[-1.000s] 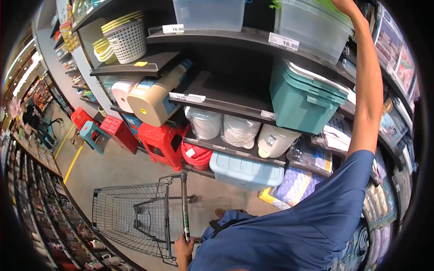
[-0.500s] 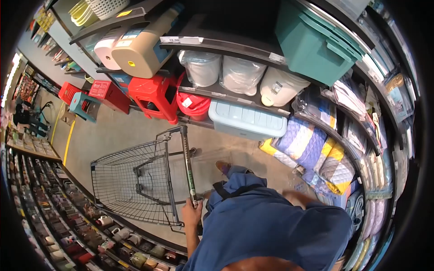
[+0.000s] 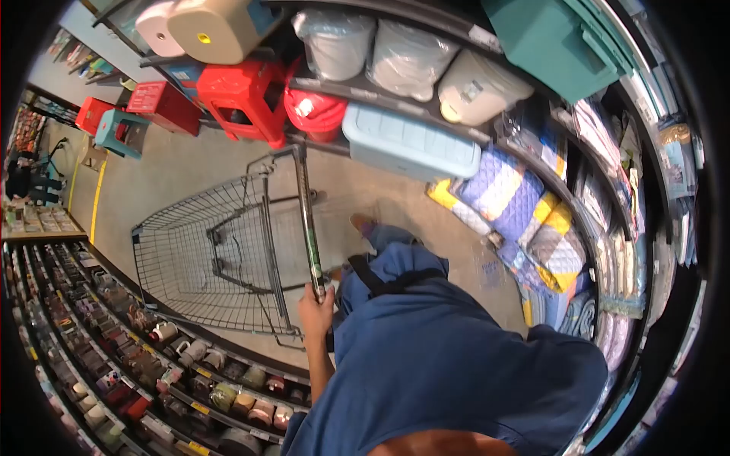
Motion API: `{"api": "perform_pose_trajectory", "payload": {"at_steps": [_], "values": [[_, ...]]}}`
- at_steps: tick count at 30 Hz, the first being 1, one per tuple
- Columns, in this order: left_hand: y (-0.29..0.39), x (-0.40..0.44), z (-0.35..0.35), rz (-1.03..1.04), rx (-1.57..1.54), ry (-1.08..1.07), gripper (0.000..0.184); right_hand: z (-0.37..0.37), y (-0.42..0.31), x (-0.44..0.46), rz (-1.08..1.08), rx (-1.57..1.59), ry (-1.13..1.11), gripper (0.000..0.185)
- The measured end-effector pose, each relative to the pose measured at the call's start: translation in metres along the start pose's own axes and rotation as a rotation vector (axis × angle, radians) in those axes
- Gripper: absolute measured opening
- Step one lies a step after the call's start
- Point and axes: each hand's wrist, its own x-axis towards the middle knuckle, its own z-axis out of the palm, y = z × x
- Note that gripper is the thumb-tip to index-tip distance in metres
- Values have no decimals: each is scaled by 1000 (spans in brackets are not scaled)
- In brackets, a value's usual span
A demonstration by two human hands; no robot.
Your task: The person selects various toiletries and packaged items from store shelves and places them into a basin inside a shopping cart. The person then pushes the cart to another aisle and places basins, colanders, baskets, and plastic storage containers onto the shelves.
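Note:
My left hand is closed around the near end of the push handle of a wire shopping cart. The cart stands to my left on the concrete floor, and no goods show in its basket. My right hand is out of sight; only the dark blue right sleeve shows beside my body. Nearest that side lie folded quilts in purple, yellow and grey at the foot of a shelf.
Ahead, shelving holds wrapped white buckets, a red stool, a red bucket, a light blue storage box and teal bins. Mugs fill the left shelf. A teal stool stands farther off. Packaged textiles line the right.
The view has shifted, with the shelf goods sitting higher in the frame. My left hand stays on the cart handle. The right forearm, partly visible before, is now hidden.

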Motion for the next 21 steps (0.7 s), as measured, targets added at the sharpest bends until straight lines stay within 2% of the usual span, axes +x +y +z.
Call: {"api": "perform_pose_trajectory", "payload": {"at_steps": [5, 7, 8, 10, 14, 18, 21], "values": [[-1, -4, 3, 26, -42, 24, 31, 34, 79, -40, -66, 483, 17, 49], [-3, -3, 2, 9, -49, 2, 31, 45, 17, -71, 113, 246, 150, 43], [1, -4, 1, 5, -39, 0, 31, 47, 25, -69, 126, 267, 159, 43], [-2, -4, 2, 40, -27, 7, 30, 46, 37, -58, 6, -258, 271, 41], [-7, -2, 4, 50, -51, 16, 33, 60, 34, -70, -2, -172, 329, 39], [-2, -2, 3, 12, -66, 5, 32, 52, 32, -81, 98, -75, 213, 37], [0, -1, 1, -27, -38, -19, 25, 36, 19, -80, 155, -33, 118, 36]]}}
